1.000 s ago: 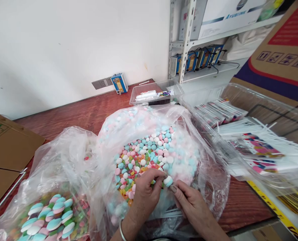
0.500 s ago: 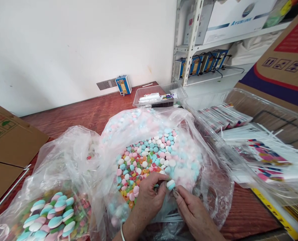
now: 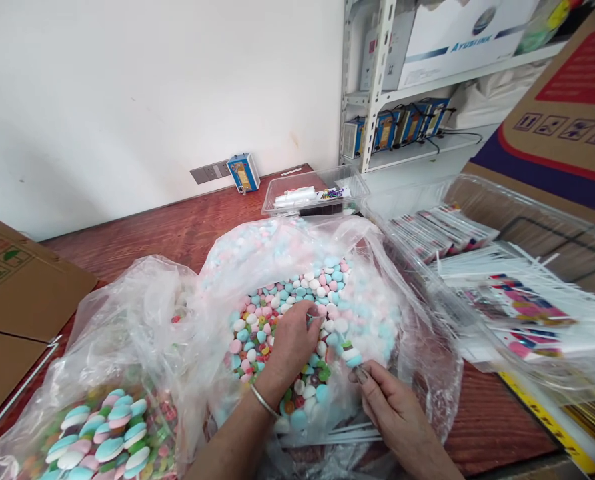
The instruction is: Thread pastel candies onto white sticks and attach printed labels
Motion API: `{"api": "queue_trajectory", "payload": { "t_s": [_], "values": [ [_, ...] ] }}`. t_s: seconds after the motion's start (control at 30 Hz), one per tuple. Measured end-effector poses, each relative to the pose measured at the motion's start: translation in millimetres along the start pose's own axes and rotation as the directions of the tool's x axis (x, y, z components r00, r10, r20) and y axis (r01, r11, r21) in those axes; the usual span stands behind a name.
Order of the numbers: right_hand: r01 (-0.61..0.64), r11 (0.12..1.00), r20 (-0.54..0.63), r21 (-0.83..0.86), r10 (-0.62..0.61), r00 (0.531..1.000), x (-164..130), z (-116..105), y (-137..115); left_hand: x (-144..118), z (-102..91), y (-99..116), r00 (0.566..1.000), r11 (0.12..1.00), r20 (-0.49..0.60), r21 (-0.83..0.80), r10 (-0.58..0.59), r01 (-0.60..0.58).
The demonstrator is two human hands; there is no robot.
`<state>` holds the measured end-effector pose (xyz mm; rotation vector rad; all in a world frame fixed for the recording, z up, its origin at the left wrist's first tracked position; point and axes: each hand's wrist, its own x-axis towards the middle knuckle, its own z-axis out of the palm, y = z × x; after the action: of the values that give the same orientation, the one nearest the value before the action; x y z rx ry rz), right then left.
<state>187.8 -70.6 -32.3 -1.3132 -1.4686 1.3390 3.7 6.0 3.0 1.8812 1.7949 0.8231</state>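
My right hand (image 3: 395, 407) is closed at thumb and forefinger just under a candy skewer (image 3: 350, 354) of stacked blue, white and green sweets. Its stick is mostly hidden by the fingers. My left hand (image 3: 297, 333), with a bangle at the wrist, reaches into the open plastic bag (image 3: 377, 247) of loose sweets. Its fingers are pinched together over the pile; whether a sweet is between them I cannot make out. Loose sweets (image 3: 307, 291) in pink, blue and white lie around it, mixed with small coloured gummies.
On the left, a second bag (image 3: 142, 320) has finished-looking candy skewers (image 3: 110, 427) on it. A clear tub (image 3: 457, 293) of white sticks and printed packets stands right. Behind are a small tray (image 3: 272, 200) and a blue device (image 3: 243, 173). Cardboard boxes (image 3: 22, 287) flank the table.
My left hand has left the skewer and moved up into the loose sweets. A green piece now shows on top of the skewer, which my right hand has shifted slightly right.
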Motion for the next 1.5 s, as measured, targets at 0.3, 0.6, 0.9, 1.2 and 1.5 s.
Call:
{"api": "queue_trajectory", "payload": {
  "t_s": [0.3,0.6,0.9,1.2,1.5],
  "values": [
    [-0.002,1.000,-0.002,-0.021,0.002,1.000,0,0,-3,7,-5.1,2,0.998,0.992,-0.030,-0.112,-0.055,0.052],
    [-0.023,1.000,0.048,0.009,0.022,0.999,-1,2,-2,-8,-1.4,3,0.992,0.993,0.063,0.042,0.107,-0.110],
    [-0.027,0.999,0.058,0.040,0.024,0.998,-1,4,-1,-7,4.1,2,0.997,0.997,0.076,0.077,0.006,-0.012],
    [-0.036,0.994,-0.114,0.106,0.048,0.992,8,1,-22,-22,-9.2,18,0.944,0.737,0.258,-0.593,-0.206,0.323],
    [0.031,0.999,-0.157,0.012,-0.029,0.987,17,9,-38,-51,-7.5,34,0.885,0.424,0.401,-0.777,-0.235,0.465]
  ]
}}
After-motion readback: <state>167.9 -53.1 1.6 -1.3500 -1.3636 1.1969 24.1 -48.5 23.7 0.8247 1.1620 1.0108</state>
